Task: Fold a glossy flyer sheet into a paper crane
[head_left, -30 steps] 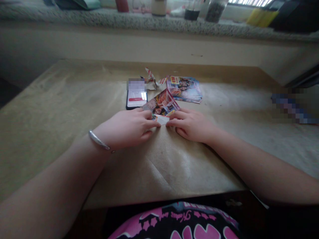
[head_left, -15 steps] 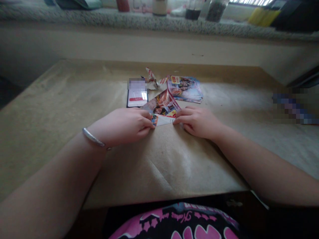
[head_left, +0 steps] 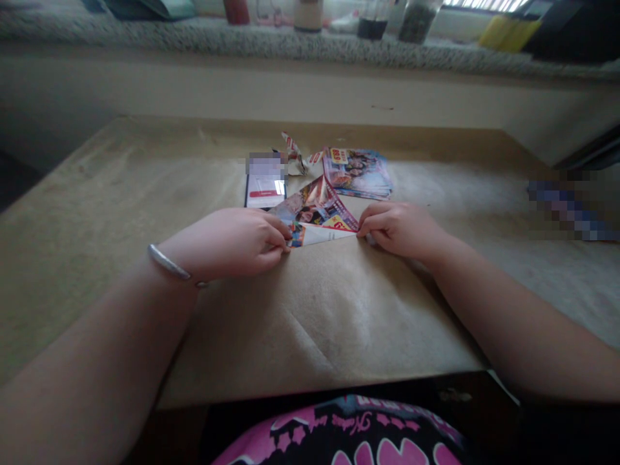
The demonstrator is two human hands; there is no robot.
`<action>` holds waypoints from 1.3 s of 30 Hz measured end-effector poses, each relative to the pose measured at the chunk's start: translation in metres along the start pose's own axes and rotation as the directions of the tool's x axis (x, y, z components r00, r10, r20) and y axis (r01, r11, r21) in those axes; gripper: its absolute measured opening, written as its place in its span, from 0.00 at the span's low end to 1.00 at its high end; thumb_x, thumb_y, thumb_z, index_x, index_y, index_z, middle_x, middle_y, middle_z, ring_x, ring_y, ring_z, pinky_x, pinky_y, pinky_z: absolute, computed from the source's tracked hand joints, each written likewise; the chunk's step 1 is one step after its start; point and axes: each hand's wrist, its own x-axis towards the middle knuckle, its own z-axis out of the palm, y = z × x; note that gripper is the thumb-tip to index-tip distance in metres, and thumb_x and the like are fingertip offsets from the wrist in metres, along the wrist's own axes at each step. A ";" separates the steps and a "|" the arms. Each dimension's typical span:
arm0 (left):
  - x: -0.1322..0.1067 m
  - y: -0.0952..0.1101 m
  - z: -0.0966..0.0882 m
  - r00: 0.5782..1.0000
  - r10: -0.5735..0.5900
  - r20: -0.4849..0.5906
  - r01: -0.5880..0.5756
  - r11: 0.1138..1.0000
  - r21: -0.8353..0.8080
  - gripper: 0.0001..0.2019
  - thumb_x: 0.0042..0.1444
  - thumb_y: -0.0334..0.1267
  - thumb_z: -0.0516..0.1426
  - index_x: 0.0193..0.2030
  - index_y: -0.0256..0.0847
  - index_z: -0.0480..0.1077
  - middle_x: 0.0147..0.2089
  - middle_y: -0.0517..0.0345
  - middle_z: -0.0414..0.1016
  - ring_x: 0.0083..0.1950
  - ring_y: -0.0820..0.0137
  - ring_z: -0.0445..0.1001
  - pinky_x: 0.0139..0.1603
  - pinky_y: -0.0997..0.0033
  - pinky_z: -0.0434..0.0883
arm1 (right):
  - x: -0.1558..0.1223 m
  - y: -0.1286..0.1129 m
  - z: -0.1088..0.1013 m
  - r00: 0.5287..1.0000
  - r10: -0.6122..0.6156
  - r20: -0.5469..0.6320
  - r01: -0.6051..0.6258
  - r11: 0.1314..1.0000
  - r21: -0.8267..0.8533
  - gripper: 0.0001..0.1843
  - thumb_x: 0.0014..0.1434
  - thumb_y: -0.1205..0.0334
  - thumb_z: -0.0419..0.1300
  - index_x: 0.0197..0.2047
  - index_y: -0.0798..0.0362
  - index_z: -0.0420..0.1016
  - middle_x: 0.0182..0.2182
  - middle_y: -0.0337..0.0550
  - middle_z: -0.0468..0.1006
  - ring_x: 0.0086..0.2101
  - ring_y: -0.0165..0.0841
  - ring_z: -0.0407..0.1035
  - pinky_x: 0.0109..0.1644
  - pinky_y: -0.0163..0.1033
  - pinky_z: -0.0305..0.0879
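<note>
Insp. note: folded glossy flyer (head_left: 314, 213) lies flat on brown paper sheet (head_left: 314, 336) over bench (head_left: 310, 132), triangular, w/ white-backed flap along near edge. L hand (head_left: 227, 242), silver bangle (head_left: 169, 262) at wrist, has grip closed on flyer's left corner; R hand (head_left: 400, 229) has grip closed on right corner. Phone (head_left: 265, 190) lies just beyond L hand; flyer stack (head_left: 357, 173) and creased paper strip (head_left: 294, 155) sit farther out. Rec: keep both corners pinned, edges aligned, press evenly along fold; wrinkled sheet beneath may soften crease.
</note>
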 end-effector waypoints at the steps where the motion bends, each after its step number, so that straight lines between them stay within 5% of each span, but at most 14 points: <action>1: 0.000 0.000 -0.001 1.000 -0.001 0.001 0.001 1.000 -0.004 0.17 0.60 0.40 0.49 0.41 0.48 0.80 0.51 0.65 0.79 0.48 0.68 0.77 0.51 0.70 0.70 | -0.001 0.002 -0.001 1.000 0.003 0.013 -0.003 1.000 0.000 0.17 0.55 0.71 0.52 0.33 0.50 0.82 0.38 0.42 0.82 0.35 0.34 0.74 0.38 0.37 0.65; 12: 0.011 -0.001 0.009 0.994 -0.003 -0.109 0.010 0.998 0.065 0.15 0.61 0.40 0.49 0.34 0.40 0.76 0.39 0.54 0.77 0.38 0.69 0.74 0.41 0.71 0.70 | -0.006 0.013 -0.005 0.999 0.014 0.041 -0.013 0.999 -0.032 0.17 0.53 0.72 0.51 0.31 0.51 0.81 0.37 0.42 0.82 0.35 0.34 0.74 0.38 0.37 0.63; 14: 0.014 0.000 0.016 0.989 -0.013 -0.147 0.028 0.994 0.104 0.14 0.62 0.41 0.50 0.39 0.41 0.76 0.41 0.54 0.75 0.40 0.67 0.74 0.41 0.70 0.70 | -0.006 0.010 -0.004 0.998 0.053 0.028 -0.051 0.996 -0.069 0.16 0.53 0.71 0.51 0.29 0.51 0.80 0.36 0.42 0.82 0.35 0.35 0.74 0.36 0.37 0.62; 18: 0.017 0.002 0.025 0.974 0.065 -0.219 -0.038 0.992 0.124 0.14 0.63 0.41 0.51 0.51 0.45 0.74 0.50 0.52 0.73 0.52 0.63 0.72 0.51 0.65 0.71 | -0.004 0.002 -0.003 0.983 0.162 -0.091 -0.171 0.980 -0.102 0.14 0.55 0.68 0.51 0.29 0.51 0.79 0.35 0.42 0.82 0.33 0.35 0.74 0.33 0.38 0.60; 23: 0.020 0.001 0.030 0.961 0.127 -0.244 -0.098 0.987 0.127 0.14 0.65 0.38 0.51 0.52 0.47 0.75 0.54 0.55 0.74 0.54 0.63 0.71 0.55 0.61 0.71 | -0.004 -0.004 -0.004 0.929 0.267 -0.256 -0.287 0.957 -0.042 0.12 0.55 0.69 0.52 0.29 0.51 0.76 0.32 0.44 0.79 0.30 0.34 0.71 0.32 0.39 0.61; 32: 0.023 0.000 0.032 0.929 0.231 -0.288 -0.208 0.972 0.109 0.15 0.66 0.35 0.50 0.51 0.44 0.75 0.55 0.58 0.77 0.52 0.65 0.74 0.54 0.64 0.73 | 0.002 -0.007 0.010 0.965 0.133 -0.224 -0.108 0.987 0.121 0.16 0.59 0.67 0.53 0.44 0.49 0.79 0.45 0.47 0.79 0.44 0.39 0.73 0.49 0.45 0.70; 39: 0.030 0.002 0.036 0.902 0.295 -0.316 -0.295 0.954 0.051 0.15 0.66 0.32 0.50 0.50 0.41 0.76 0.55 0.57 0.78 0.55 0.66 0.75 0.58 0.64 0.73 | 0.003 -0.006 0.012 0.926 0.127 -0.356 -0.086 0.988 0.127 0.17 0.57 0.68 0.55 0.47 0.46 0.77 0.55 0.47 0.74 0.54 0.43 0.69 0.60 0.55 0.64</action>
